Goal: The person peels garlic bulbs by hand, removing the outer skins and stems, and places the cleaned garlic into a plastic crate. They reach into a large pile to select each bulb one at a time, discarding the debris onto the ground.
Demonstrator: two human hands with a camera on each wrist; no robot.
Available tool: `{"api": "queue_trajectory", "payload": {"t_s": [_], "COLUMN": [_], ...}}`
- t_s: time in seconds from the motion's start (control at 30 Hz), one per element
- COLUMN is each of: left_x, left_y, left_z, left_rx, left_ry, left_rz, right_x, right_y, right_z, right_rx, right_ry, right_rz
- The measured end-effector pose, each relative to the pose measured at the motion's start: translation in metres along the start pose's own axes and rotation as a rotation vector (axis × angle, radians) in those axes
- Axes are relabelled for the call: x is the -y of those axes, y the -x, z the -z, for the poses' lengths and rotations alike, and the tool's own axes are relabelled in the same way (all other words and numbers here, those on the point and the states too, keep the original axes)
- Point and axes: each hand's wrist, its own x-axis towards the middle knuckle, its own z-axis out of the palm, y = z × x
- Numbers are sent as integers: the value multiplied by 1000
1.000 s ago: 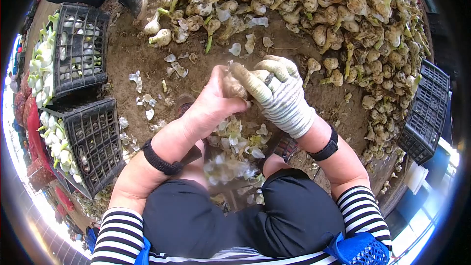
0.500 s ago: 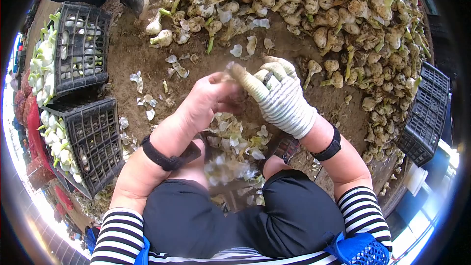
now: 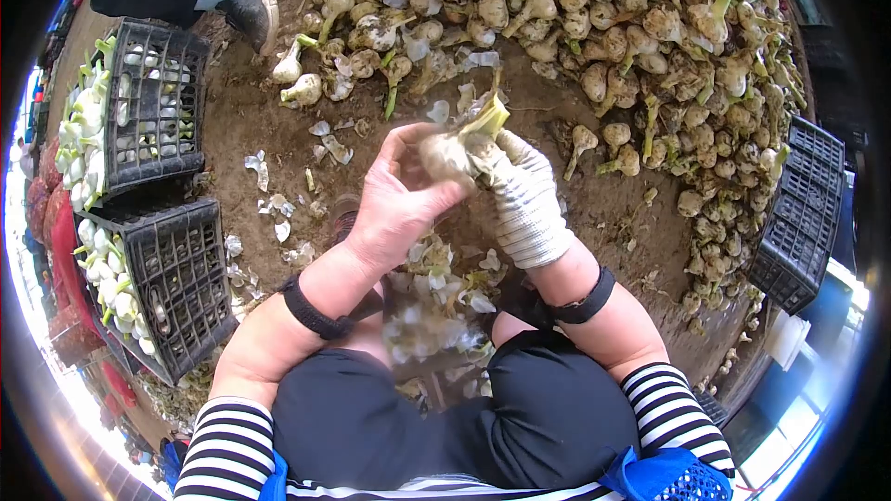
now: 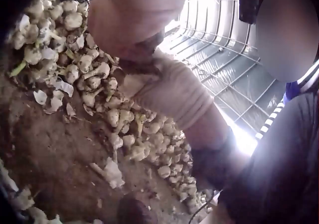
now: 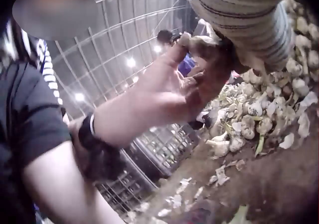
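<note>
In the head view a garlic bulb (image 3: 446,160) with a cut green-yellow stalk is held between both hands above the dirt floor. The bare left hand (image 3: 394,199) grips its left side, thumb below and fingers above. On the stalk side, the gloved right hand (image 3: 525,195) has its fingers curled round the bulb and stalk base. The left wrist view shows the white glove (image 4: 174,92) close to the bare hand. From the right wrist, the bare hand (image 5: 159,92) meets the glove (image 5: 244,14), which hides most of the bulb.
A large heap of garlic bulbs (image 3: 640,46) spreads across the back and right. Two black crates (image 3: 158,102) with peeled white garlic stand at left, another crate (image 3: 800,213) at right. Peelings (image 3: 436,288) lie between the feet. Another person's shoe (image 3: 252,7) is at upper left.
The bulb is now in plain view with its stalk pointing up and right. The left hand has come back against it, and the right hand has turned and lowered slightly.
</note>
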Motion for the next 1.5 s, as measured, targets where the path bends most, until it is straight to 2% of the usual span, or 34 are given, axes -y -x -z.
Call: {"api": "queue_trajectory", "payload": {"t_s": [0.03, 0.1, 0.2, 0.23, 0.27, 0.33, 0.37, 0.4, 0.47, 0.53, 0.6, 0.67, 0.7, 0.73, 0.77, 0.8, 0.87, 0.9, 0.93, 1.0, 1.03, 1.07, 1.1, 1.13, 1.17, 1.2, 1.27, 1.3, 1.33, 1.37, 1.4, 1.43, 1.47, 1.5], "left_x": [0, -6, 4, 4, 5, -5, -6, -2, 3, -10, -20, -37, -36, -36, -48, -58, -60, -86, -97, -146, -173, -214, -238, -266, -286, -300, -291, -273, -236, -206, -181, -157, -115, -84], "left_y": [-4, -5, -17, -18, -16, -8, -6, -3, -3, -6, -6, 7, 15, 23, 36, 53, 86, 111, 129, 173, 197, 223, 248, 274, 301, 295, 253, 221, 191, 160, 133, 108, 80, 58], "left_z": [0, 16, 39, 39, 32, 2, 0, -5, 10, 17, 28, 31, 40, 53, 68, 79, 117, 133, 164, 217, 242, 260, 286, 338, 372, 357, 320, 275, 286, 255, 211, 178, 168, 162], "left_rx": [-16, 108, 318, 413, 413, -17, 1, -103, 3, 207, 282, 330, 354, 386, 300, 233, -42, -206, -361, -802, -978, -953, -1114, -1310, -1197, -1314, -1128, -1033, -863, -734, -634, -437, -234, -124], "left_ry": [111, 384, 640, 699, 699, 306, 251, 58, -28, 315, 212, -44, -43, -52, 35, 148, 350, 397, 321, 360, 374, 284, 100, 243, 146, 224, 256, 190, -611, -983, -847, -547, -605, -656], "left_rz": [3, 303, 495, 561, 564, 384, 302, 187, 45, 125, 237, 175, 139, 105, 201, 291, 172, 131, 32, -138, -393, -476, -649, -839, -999, -1148, -978, -777, -688, -626, -467, -218, -169, -135], "right_x": [4, 3, 9, 11, 10, 8, 6, 9, 19, 31, 33, 18, 9, 14, 5, -9, -38, -42, -43, -52, -58, -63, -65, -65, -66, -66, -60, -58, -60, -64, -71, -87, -97, -68], "right_y": [3, 8, 8, 3, 1, -1, 0, 4, 12, 13, 15, -5, -13, -21, -35, -41, -32, -29, -30, -18, -16, -14, -12, -13, -13, -14, -21, -25, -28, -32, -35, -50, -58, -28], "right_z": [1, 2, -3, -2, 0, 5, 7, 7, 6, 4, 6, 31, 26, 31, 54, 70, 112, 119, 121, 116, 121, 129, 133, 132, 130, 126, 121, 122, 125, 131, 142, 161, 186, 114], "right_rx": [-10, -44, -102, -101, -104, -120, -126, -106, 138, 162, 131, -43, -110, -90, 51, 32, 119, 156, 185, 133, 150, 146, 137, 145, 99, 55, 84, 114, 110, -5, -128, -199, -274, 45], "right_ry": [159, 452, 512, 378, 377, 535, 734, 730, 308, 284, 396, 933, 727, 950, 1115, 1185, 1722, 1810, 1900, 1868, 1861, 1867, 1872, 1868, 1724, 1578, 1732, 1896, 1895, 1924, 1926, 1917, 1917, 1603], "right_rz": [74, 233, 211, 150, 149, 228, 390, 390, -51, -161, 0, 388, 364, 266, 209, 80, 611, 445, 267, 133, 153, 218, 281, 295, 244, 190, 175, 145, 145, 474, 800, 793, 779, 341]}}
